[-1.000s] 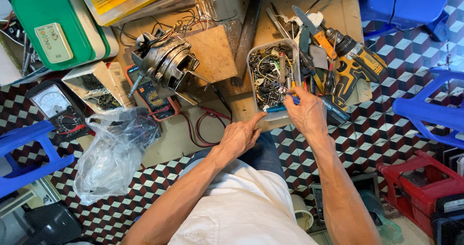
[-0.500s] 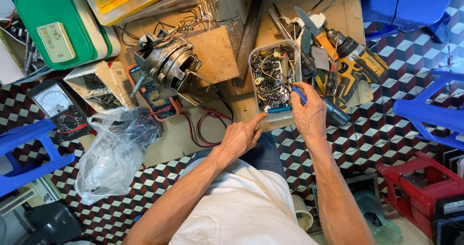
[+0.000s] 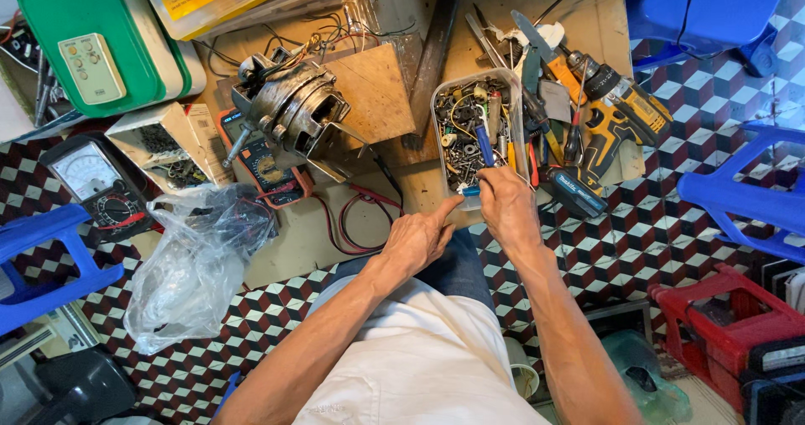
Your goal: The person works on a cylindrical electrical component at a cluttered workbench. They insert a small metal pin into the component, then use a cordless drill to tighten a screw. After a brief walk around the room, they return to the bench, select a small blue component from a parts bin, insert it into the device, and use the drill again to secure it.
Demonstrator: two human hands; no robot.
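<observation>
Searching the parts tub, motor still waiting

Reaching into the clear plastic tub (image 3: pixel 478 132), the right hand (image 3: pixel 507 207) closes its fingers on the lower end of a blue-handled tool (image 3: pixel 484 147) that lies among screws and small metal parts. The tool is not lifted out; it rests inside the tub. Just beside it, the left hand (image 3: pixel 419 239) holds nothing, its index finger stretched toward the near corner of the tub, and I cannot tell if it touches the rim. So the picking seems only at its start.

Farther left, red test leads (image 3: pixel 356 224) lie on the board, and a crumpled clear plastic bag (image 3: pixel 197 266) is on the floor. Beyond them the electric motor (image 3: pixel 289 111) lies over a multimeter (image 3: pixel 272 169), with loose wires at its top; no hand is near it. At the right of the tub lies a yellow cordless drill (image 3: pixel 616 115).
</observation>
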